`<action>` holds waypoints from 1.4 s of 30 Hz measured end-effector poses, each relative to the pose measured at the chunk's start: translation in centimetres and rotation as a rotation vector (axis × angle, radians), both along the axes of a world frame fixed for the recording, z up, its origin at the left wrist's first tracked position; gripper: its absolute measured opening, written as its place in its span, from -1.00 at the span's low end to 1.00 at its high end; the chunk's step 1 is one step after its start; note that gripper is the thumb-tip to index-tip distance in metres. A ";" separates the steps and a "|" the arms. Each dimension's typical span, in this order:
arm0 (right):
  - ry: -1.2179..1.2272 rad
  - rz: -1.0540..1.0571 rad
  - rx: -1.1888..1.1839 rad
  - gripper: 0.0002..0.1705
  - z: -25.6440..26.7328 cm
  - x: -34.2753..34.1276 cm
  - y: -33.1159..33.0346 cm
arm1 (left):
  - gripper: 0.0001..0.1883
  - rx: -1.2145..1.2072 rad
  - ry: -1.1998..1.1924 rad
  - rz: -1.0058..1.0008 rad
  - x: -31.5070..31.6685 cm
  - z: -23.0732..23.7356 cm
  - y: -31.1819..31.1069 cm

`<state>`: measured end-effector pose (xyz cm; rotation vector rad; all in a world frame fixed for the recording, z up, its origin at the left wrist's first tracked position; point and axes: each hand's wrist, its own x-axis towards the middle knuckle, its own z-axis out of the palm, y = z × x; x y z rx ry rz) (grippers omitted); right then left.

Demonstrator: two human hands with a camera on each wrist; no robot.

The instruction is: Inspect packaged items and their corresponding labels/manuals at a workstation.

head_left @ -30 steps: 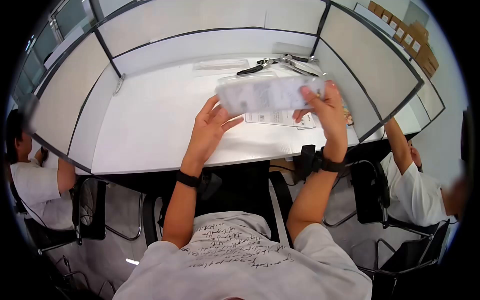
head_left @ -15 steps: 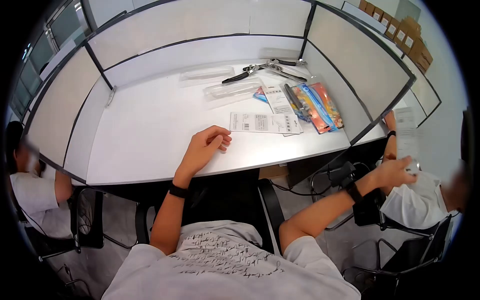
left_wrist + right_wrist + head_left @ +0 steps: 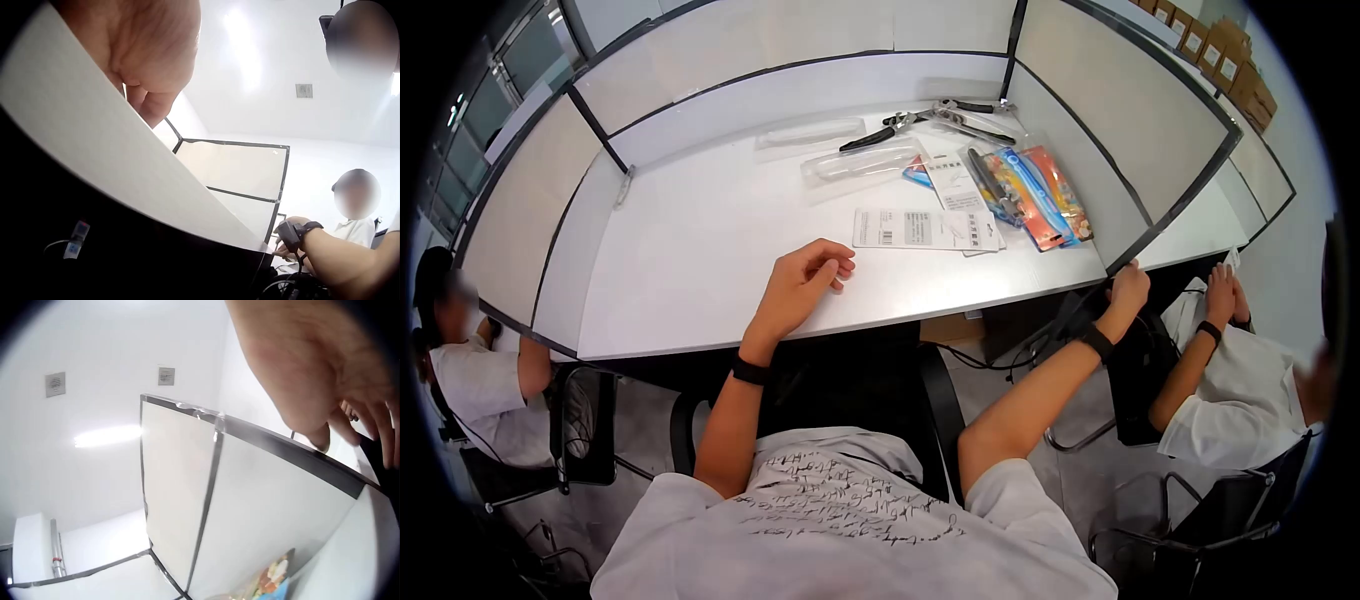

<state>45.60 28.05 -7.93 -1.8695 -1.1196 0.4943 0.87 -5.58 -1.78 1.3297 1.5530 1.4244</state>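
Right hand (image 3: pixel 1128 290) at the near corner of the partition (image 3: pixel 1120 100); its wrist view loses some fingertips off the right side. Fingers (image 3: pixel 378 422) there loosely extended, nothing seen in them; contact with the partition's dark edge unclear. Left hand (image 3: pixel 805 285) above the near edge of the worktop (image 3: pixel 690 250), fingers half curled, slack, holding nothing; whether they touch the surface, cannot tell. Neighbour (image 3: pixel 1250 390) on the right: hands together, contents not legible. Change over half a second: right hand drawn in from further right, the blurred pale packet it held gone from it; left hand about where it was. White printed card (image 3: pixel 925 229) flat, just beyond left fingers, overlapping another card; small print unreadable. Behind: clear, ridged plastic tray (image 3: pixel 865 170), long and shallow, glare on its rim; black-handled metal pliers (image 3: pixel 868 139); glossy orange-and-blue packs (image 3: pixel 1035 195) piled near the partition.
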 end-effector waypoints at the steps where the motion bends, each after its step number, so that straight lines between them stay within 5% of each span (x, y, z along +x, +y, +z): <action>1: -0.110 -0.178 0.228 -0.63 3.1 -1.8 -2.9 | -0.76 -0.008 -0.003 0.003 0.0 0.0 0.0; 3: -0.226 -0.333 0.649 -0.68 7.6 -3.2 -6.1 | -0.75 -0.017 -0.011 0.005 0.0 -0.2 0.0; 7: -0.097 0.223 0.682 -0.69 12.8 -9.9 -8.8 | -0.76 0.005 -0.006 -0.004 -0.3 -0.5 0.0; 9: -0.083 0.569 0.519 -0.61 11.8 -14.5 -8.1 | -0.76 0.012 -0.012 -0.010 -0.4 -0.6 -0.2; 11: -0.273 0.644 0.654 -0.46 8.0 -18.0 -6.5 | -0.76 0.012 -0.002 -0.017 -0.5 -0.7 -0.3; 12: -0.274 0.647 0.659 -0.46 7.2 -18.7 -6.3 | -0.76 0.013 0.004 -0.014 -0.5 -0.6 -0.3; 14: -0.439 0.639 0.271 -0.32 5.7 -19.9 -6.1 | -0.76 0.017 0.018 -0.014 -0.3 -0.1 -0.4; 24: -0.207 0.707 0.448 -0.27 5.7 -18.3 -6.5 | -0.75 0.001 0.049 -0.003 -0.2 0.1 -0.5; 35: -0.161 0.492 0.616 -0.27 6.5 -17.2 -7.7 | -0.74 -0.015 0.002 -0.042 -0.5 0.2 -0.5; 37: 0.113 0.517 0.462 -0.28 6.8 -16.8 -7.6 | -0.74 -0.017 -0.001 -0.063 0.0 1.6 -0.5; 42: 0.235 0.398 0.507 -0.31 8.6 -16.8 -8.0 | -0.72 -0.027 0.215 -0.047 2.6 5.9 -1.1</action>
